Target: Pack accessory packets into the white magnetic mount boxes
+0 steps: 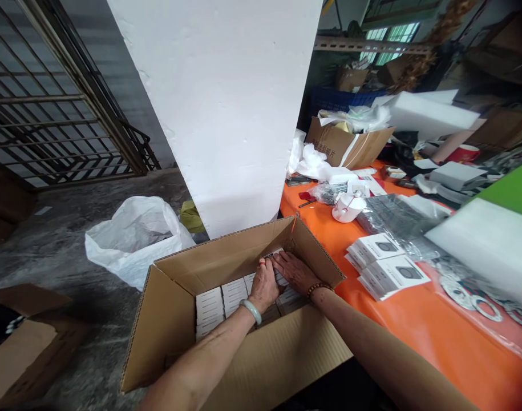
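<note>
A large open cardboard carton [166,302] stands in front of me, holding rows of small white boxes [209,308]. Both my hands reach inside it, close together near its far right corner. My left hand [264,284], with a red ring and a pale bangle, has its fingers bent and closed on a small white box. Beside it, my right hand [295,273], wearing a beaded bracelet, lies over the boxes with its fingers stretched out. The hands partly cover the boxes beneath, and the left fingertips are hard to see.
Right of the carton, an orange table [389,325] bears stacked printed white boxes [387,265], a tape roll [348,206] and metal rings [486,308]. A white pillar [230,114] rises behind. On the floor at left are a white sack [136,240] and another carton [25,354].
</note>
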`<state>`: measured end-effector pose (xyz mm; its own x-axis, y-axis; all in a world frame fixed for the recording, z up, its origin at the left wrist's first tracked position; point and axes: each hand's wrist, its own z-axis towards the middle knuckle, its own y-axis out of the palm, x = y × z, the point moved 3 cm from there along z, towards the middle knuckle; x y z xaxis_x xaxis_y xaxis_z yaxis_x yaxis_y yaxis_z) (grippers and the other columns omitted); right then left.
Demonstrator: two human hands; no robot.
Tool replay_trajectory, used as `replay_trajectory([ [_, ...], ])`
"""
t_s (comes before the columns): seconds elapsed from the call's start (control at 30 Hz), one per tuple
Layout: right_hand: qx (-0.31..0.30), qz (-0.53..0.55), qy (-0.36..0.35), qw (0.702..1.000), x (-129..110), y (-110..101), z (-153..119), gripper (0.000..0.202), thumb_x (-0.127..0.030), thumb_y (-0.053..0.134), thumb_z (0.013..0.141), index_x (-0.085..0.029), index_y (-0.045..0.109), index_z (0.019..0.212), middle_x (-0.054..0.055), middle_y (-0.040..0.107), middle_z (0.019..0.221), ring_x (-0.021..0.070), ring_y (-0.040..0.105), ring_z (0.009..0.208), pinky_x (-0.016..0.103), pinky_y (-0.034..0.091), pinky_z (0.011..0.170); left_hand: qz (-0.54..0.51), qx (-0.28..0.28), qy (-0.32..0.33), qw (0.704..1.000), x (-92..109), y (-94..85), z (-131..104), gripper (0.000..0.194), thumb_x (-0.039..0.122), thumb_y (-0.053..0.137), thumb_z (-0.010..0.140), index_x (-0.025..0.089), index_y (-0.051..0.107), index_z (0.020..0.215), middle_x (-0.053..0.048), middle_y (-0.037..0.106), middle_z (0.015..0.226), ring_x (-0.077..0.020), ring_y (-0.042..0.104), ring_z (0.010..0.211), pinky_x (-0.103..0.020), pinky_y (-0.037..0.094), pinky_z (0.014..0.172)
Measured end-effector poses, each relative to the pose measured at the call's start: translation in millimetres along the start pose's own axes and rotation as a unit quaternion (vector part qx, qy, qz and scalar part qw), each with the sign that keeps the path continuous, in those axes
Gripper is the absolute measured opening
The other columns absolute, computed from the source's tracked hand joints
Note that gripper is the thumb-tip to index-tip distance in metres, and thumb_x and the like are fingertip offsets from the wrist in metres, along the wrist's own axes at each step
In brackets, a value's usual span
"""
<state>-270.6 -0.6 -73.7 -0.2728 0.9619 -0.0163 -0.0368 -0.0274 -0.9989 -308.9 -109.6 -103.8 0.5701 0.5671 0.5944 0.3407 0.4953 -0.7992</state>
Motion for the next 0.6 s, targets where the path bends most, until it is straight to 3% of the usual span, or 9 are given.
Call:
replay_trajectory([
  [0.27, -0.042, 0.000, 0.042, 0.998, -3.0, 7.0, -4.4, 0.051, -0.004, 0.043, 0.085, -0.012, 0.045, 0.136, 0.016, 0.050, 0.136, 0.0263, 0.043, 0.126, 0.042, 0.039, 0.104, -0.017, -0.038, -0.010, 0.999, -5.2, 6.9, 1.9, 0.063, 0.010, 0.072, 0.059, 0.014, 0.040, 0.112, -0.018, 0.047, 0.118, -0.0327, 0.053, 0.110, -0.046, 0.044, 0.093],
  [0.47, -0.088, 0.004, 0.092, 0.992, 4.5, 15.7, 13.6, 0.051, -0.005, 0.050, 0.082, -0.012, 0.049, 0.132, 0.017, 0.055, 0.129, 0.0267, 0.049, 0.118, 0.040, 0.044, 0.096, -0.050, -0.072, -0.028, 0.996, -16.7, 10.1, 23.1, 0.074, 0.009, 0.081, 0.047, 0.012, 0.045, 0.111, -0.018, 0.050, 0.117, -0.0330, 0.056, 0.108, -0.045, 0.045, 0.094],
  [0.6, -0.110, 0.008, 0.106, 0.988, 5.1, 25.2, 26.6, 0.048, -0.008, 0.060, 0.076, -0.014, 0.056, 0.124, 0.016, 0.060, 0.120, 0.0273, 0.053, 0.111, 0.040, 0.045, 0.092, -0.076, -0.077, -0.039, 0.993, -26.1, 14.7, 28.5, 0.067, 0.011, 0.082, 0.048, 0.014, 0.049, 0.106, -0.014, 0.055, 0.112, -0.0317, 0.056, 0.108, -0.047, 0.044, 0.096],
])
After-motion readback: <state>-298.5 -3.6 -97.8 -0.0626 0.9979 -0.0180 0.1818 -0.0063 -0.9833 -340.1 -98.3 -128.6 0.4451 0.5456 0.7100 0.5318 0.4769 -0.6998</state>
